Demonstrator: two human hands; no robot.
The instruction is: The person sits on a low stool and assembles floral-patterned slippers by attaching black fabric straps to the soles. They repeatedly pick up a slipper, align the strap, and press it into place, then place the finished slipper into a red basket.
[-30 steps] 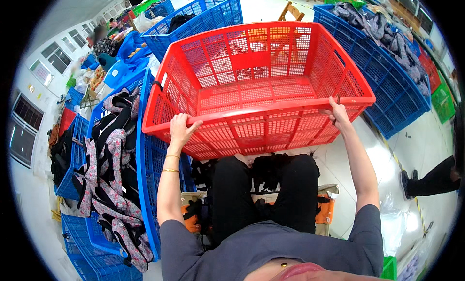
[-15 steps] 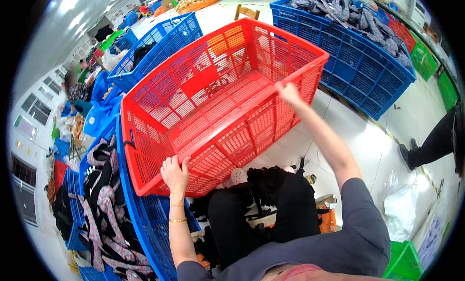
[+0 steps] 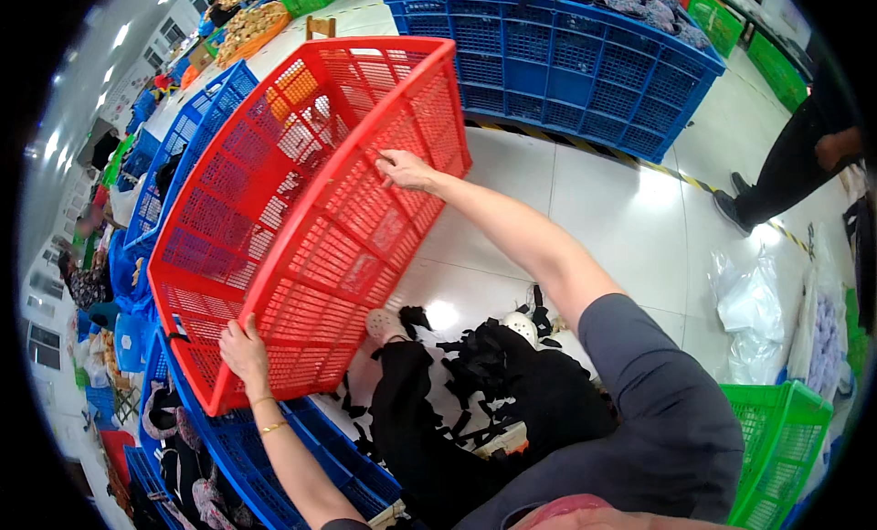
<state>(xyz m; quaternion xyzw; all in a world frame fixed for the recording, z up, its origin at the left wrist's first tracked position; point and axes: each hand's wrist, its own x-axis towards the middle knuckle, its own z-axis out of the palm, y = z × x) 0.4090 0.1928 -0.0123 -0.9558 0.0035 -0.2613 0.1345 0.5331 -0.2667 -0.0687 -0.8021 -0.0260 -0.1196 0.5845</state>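
A large red mesh crate (image 3: 343, 242) stands slanted in front of me, its near long wall facing me. Fingers of my left hand (image 3: 245, 355) are closed over the near rim at the crate's left corner. Farther along the same rim, my right hand (image 3: 406, 171) grips it with the arm stretched out. The crate's left end is right by a blue crate (image 3: 206, 429) holding black and floral cloth pieces. One of my light clogs (image 3: 385, 325) is close against the crate's lower near side. Black scraps (image 3: 475, 365) lie on the floor between my legs.
A big blue crate (image 3: 557, 73) piled with dark cloth stands beyond, along a striped floor line. Another blue crate (image 3: 187, 137) is behind the red one. At right are a green crate (image 3: 776, 439), a clear plastic bag (image 3: 754, 302) and another person's legs (image 3: 776, 178).
The red crate has swung round and shifted left, with both my hands still on its rim. My legs have spread, baring more floor and black scraps. The view has turned right.
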